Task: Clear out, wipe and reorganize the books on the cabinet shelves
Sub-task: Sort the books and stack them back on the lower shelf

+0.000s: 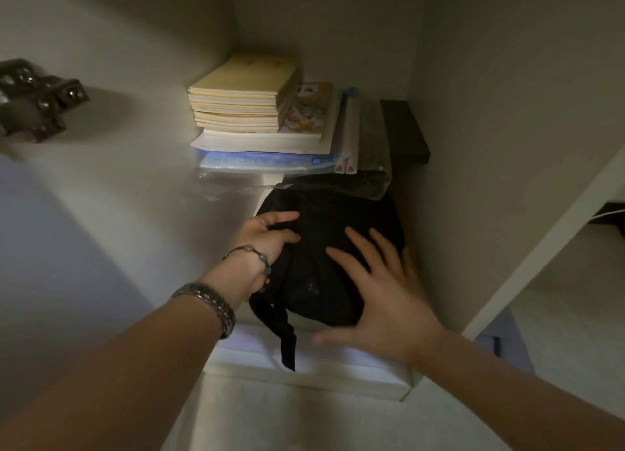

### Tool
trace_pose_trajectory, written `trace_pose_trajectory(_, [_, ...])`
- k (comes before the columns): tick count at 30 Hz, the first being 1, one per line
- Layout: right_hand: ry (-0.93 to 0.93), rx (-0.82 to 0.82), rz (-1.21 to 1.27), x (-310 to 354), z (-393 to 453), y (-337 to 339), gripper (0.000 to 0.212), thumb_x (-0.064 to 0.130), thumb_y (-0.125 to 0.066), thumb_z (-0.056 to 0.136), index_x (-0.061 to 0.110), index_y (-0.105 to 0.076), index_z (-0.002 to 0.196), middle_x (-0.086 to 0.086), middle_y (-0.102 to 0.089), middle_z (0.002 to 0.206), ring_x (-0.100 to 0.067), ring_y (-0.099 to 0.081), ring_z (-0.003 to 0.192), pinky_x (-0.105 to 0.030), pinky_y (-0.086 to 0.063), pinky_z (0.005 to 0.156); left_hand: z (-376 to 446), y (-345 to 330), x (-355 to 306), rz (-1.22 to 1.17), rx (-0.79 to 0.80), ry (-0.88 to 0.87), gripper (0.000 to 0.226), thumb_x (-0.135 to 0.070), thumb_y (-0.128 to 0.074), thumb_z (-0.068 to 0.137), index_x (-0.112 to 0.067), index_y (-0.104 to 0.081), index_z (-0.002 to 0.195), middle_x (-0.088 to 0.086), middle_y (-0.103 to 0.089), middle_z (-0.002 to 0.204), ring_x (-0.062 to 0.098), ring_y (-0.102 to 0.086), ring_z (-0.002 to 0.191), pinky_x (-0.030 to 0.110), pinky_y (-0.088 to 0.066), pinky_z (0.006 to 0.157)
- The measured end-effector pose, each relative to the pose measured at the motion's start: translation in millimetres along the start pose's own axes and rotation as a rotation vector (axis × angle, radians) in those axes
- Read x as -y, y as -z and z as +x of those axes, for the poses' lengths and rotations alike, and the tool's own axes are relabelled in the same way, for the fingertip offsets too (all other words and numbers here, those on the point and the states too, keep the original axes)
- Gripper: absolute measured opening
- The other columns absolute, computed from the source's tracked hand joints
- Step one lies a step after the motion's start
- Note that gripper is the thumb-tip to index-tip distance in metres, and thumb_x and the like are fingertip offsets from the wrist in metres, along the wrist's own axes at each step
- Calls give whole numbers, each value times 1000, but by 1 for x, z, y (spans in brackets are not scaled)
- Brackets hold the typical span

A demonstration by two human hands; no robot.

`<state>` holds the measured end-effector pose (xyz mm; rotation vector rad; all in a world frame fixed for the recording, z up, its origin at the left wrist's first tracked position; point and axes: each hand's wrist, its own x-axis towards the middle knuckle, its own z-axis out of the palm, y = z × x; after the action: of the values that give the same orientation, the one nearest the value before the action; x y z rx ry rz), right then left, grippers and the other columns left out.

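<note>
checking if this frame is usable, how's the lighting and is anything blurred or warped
Head view: dim overall, the black bag almost featureless in shadow; the stack of yellow books catches the most light. Head view: the right hand is slightly motion-blurred at the thumb, while the left hand is sharper. Head view: wide-angle bending on the cabinet walls, and the metal hinge is soft.

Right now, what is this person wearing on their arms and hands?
Both forearms are bare, with no sleeves in view. The left wrist carries a thin dark cord bracelet strung with a few small beads, and further up the forearm a silver metal link band, like a watch strap. The right hand and wrist wear nothing: no rings, no gloves.
</note>
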<state>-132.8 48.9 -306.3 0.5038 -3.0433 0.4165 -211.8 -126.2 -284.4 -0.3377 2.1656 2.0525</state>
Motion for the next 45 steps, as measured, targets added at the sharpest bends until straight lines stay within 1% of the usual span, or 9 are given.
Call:
trace_pose_trajectory(5, [94,-15,-340,4,-11,-22,124,40,-92,32,25,-35,141,-16,-37,146,-39,-33,134,-70,-38,93,-2,1,-3,-38,2,44,40,8,-60,81,-18,-65,111,19,-65,109,31,-63,98,39,-52,87])
trace_pose_trajectory(11, [16,-149,-385,0,0,-14,111,5,-89,29,21,-49,131,-22,-56,129,-44,-55,116,-68,-46,84,-1,1,-6,-93,4,5,45,-1,-68,79,-16,-58,120,14,-63,113,28,-63,99,39,-53,85])
trace_pose_trajectory(13, [1,-148,-414,3,9,0,106,2,-88,37,20,-51,134,-23,-50,135,-46,-50,121,-69,-42,90,3,5,-7,-124,17,-52,49,-2,-68,79,-16,-54,124,8,-60,119,22,-62,98,34,-53,81])
trace_pose_trajectory(18, [-72,65,-433,-2,27,29,88,5,-56,88,28,1,151,-12,7,158,-40,4,144,-59,-10,115,1,2,-6,22,77,-90,52,-7,-67,81,-20,-50,129,1,-52,130,22,-57,111,42,-49,95])
trace_pose_trajectory(22, [-128,44,-423,-6,38,22,85,5,-55,90,28,-2,152,-13,4,158,-41,-1,144,-59,-17,114,-2,-1,-2,104,30,-87,56,-16,-70,80,-19,-47,131,-3,-55,118,19,-58,101,30,-52,79])
trace_pose_trajectory(25, [-162,29,-431,-9,47,15,83,10,-56,91,28,-2,151,-13,0,158,-42,-5,143,-59,-20,112,-3,1,6,198,-11,-23,56,-25,-75,76,-23,-44,124,-8,-56,104,21,-59,100,39,-52,87])
trace_pose_trajectory(30, [-180,2,-392,-12,56,11,80,12,-55,93,29,-2,151,-13,-2,158,-42,-9,143,-59,-23,111,-6,-1,14,199,37,60,62,-7,-72,77,-22,-40,127,8,-60,122,29,-62,103,33,-56,63])
trace_pose_trajectory(37, [-172,-103,-295,-16,35,-3,88,8,-61,85,22,-3,149,-14,-7,156,-34,-7,144,-56,-10,115,20,-14,17,159,-98,-80,41,9,-63,78,-26,-54,97,12,-63,117,31,-59,108,45,-49,95])
trace_pose_trajectory(45, [-184,-94,-304,-12,40,-3,73,5,-63,80,24,-25,140,-13,-23,144,-34,-19,137,-57,-10,115,45,-20,26,284,-162,-196,39,3,-66,78,-34,-56,84,10,-65,108,33,-61,105,49,-49,94])
